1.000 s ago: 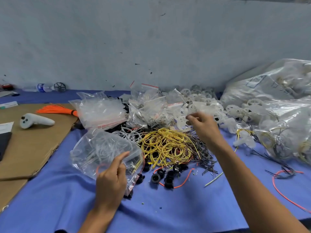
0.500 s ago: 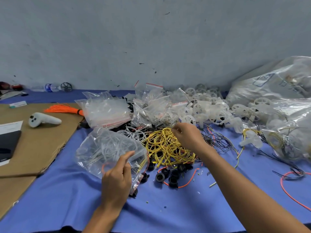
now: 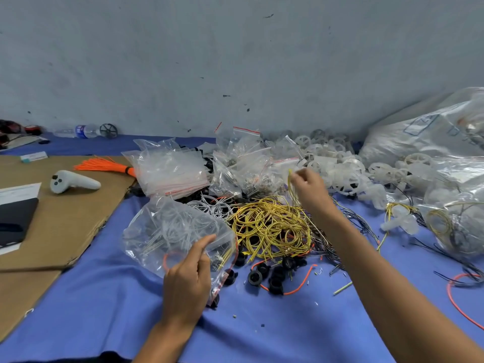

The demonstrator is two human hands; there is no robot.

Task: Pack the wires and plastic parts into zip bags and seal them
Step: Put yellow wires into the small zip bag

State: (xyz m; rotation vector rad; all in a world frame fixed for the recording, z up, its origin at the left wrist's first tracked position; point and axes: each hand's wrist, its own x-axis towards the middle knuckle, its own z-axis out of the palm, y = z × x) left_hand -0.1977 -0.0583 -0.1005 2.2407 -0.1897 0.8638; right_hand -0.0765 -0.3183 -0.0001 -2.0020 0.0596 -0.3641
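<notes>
Yellow wire [image 3: 290, 183] right, zip bag [image 3: 167, 229] left

We see a pale grey-blue wall [image 3: 235, 61] filling the upper half of the frame, its paint flecked with small dark marks and scuffs. Below it we look down on a table covered by a blue cloth [image 3: 104, 310], which runs to the lower edge. At the left, a brown cardboard sheet [image 3: 65, 218] lies flat on the cloth. The light is even and soft.
</notes>
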